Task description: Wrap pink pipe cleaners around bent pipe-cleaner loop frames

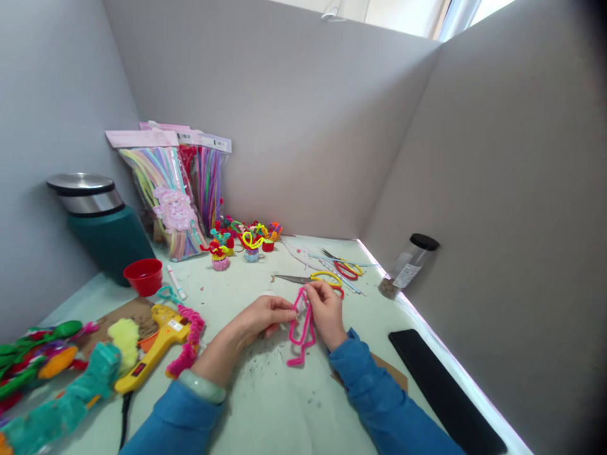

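A bent pink pipe cleaner [300,332] hangs between my two hands above the pale green table [265,404]. My left hand [263,316] pinches its upper left side with closed fingers. My right hand [327,309] grips its top from the right, fingers curled shut. The lower loops dangle toward the table. Just behind my hands lie yellow-handled scissors [308,278]. Both my sleeves are blue, and a pale green bangle [202,385] sits on my left wrist.
A yellow glue gun [154,347] and a fuzzy pink strip [190,341] lie at left, near a red cup [143,276] and a teal bin [102,227]. Pipe-cleaner packs [175,189] and small figures [237,243] stand at the back. A jar [408,265] and a black phone [443,392] sit at right.
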`<state>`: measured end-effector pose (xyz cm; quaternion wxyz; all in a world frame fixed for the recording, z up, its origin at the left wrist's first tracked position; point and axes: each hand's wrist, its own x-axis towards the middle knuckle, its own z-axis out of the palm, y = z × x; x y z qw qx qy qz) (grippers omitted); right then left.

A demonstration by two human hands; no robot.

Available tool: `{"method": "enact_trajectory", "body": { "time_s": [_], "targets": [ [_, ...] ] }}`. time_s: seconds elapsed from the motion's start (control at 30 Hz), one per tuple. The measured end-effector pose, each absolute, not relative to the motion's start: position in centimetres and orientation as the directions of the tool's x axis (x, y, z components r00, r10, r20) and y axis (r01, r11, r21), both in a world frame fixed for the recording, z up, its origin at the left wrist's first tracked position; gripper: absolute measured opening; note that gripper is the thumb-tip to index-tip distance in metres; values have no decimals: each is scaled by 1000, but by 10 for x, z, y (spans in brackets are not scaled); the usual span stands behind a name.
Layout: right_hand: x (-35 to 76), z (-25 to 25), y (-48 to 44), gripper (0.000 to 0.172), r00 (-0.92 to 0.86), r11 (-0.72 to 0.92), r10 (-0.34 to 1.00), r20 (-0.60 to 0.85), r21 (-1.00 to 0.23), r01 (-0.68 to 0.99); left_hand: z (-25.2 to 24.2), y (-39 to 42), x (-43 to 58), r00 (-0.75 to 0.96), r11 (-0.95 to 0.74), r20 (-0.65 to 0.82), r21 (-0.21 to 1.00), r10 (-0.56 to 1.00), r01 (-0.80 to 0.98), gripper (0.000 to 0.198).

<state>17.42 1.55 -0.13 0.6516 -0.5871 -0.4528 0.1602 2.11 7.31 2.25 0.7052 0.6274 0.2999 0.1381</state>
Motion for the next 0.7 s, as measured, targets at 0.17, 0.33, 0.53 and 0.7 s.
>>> {"method": "enact_trajectory", "body": {
  "time_s": [0.17,0.33,0.53,0.7],
  "targets": [
    [173,-2,16,22,577,231,724,379,-921,315,22,70,25,787,146,-227,974,574,175,37],
    [173,-2,16,23,493,221,791,364,-920,324,18,73,25,771,99,-190,981,607,164,30],
    [174,-5,19,27,464,167,873,148,-986,0,21,75,24,724,139,-212,977,656,159,29],
    [176,-6,19,26,529,217,836,147,-973,-72,22,75,20,791,179,-227,972,568,151,25]
  ]
}}
